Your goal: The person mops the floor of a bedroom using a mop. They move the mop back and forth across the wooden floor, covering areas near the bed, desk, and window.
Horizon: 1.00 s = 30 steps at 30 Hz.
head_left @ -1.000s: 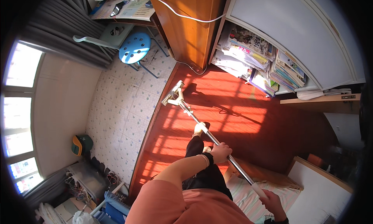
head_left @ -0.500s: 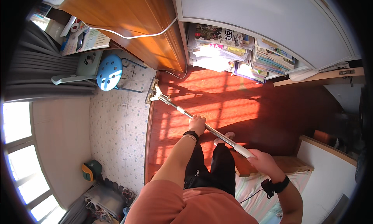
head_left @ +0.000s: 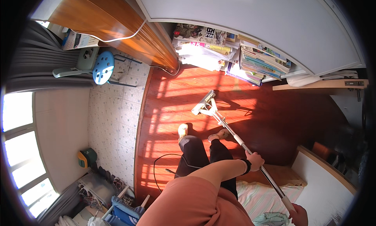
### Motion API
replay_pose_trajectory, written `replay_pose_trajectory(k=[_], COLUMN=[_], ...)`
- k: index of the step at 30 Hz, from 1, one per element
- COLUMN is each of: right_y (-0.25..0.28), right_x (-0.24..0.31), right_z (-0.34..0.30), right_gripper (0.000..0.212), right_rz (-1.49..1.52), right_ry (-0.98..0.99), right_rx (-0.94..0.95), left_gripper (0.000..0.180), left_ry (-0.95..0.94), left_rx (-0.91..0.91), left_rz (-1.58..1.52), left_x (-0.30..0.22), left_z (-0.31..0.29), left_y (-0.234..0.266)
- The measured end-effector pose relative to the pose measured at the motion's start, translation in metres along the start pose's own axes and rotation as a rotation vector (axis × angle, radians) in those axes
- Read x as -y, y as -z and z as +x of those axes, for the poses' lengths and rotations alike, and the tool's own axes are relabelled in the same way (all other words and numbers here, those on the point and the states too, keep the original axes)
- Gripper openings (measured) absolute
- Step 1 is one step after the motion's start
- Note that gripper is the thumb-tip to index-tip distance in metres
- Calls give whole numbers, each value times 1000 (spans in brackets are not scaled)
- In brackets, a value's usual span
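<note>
Across the red floor [head_left: 172,108] slants a silver-poled, pale-headed mop [head_left: 238,139].

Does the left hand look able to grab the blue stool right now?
Probably not: the left hand grips the mop pole, and the blue stool stands well beyond it, across the red floor.

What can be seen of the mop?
The mop has a shiny, metal-looking pole with pale sleeves, and a pale head on a forked bracket. It slants over the reddish floor, head ahead of the feet; whether it touches down is unclear. The left hand grips the pole partway up; the right hand holds the pale upper end.
</note>
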State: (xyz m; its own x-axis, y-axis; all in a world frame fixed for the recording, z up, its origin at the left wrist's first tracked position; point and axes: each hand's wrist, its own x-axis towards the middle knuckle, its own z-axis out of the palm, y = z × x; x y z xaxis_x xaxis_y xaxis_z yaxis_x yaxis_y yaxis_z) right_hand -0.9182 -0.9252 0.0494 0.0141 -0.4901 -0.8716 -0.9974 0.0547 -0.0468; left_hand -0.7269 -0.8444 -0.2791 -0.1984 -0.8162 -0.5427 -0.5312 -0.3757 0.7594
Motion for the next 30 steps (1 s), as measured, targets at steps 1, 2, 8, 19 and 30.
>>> replay_pose_trajectory(k=[1,2,8,19,30], right_y=[18,35,68,-141,-277], right_x=[-2,0,57,256,332], right_z=[-9,-13,7,89,95], right_gripper=[40,40,40,41,37], right_rz=[-17,-40,-346,-691,-911], right_ry=[20,48,209,1027,1182], right_rx=[4,14,64,208,240], left_gripper=[20,20,22,16,39], left_ry=[-23,-37,52,686,1308], left_rx=[-12,-31,-183,-639,-1211], left_rz=[-17,-35,-115,-171,-598], left_x=[-14,-23,1,241,328], left_z=[6,8,-17,-227,-267], left_y=[2,6,37,6,-62])
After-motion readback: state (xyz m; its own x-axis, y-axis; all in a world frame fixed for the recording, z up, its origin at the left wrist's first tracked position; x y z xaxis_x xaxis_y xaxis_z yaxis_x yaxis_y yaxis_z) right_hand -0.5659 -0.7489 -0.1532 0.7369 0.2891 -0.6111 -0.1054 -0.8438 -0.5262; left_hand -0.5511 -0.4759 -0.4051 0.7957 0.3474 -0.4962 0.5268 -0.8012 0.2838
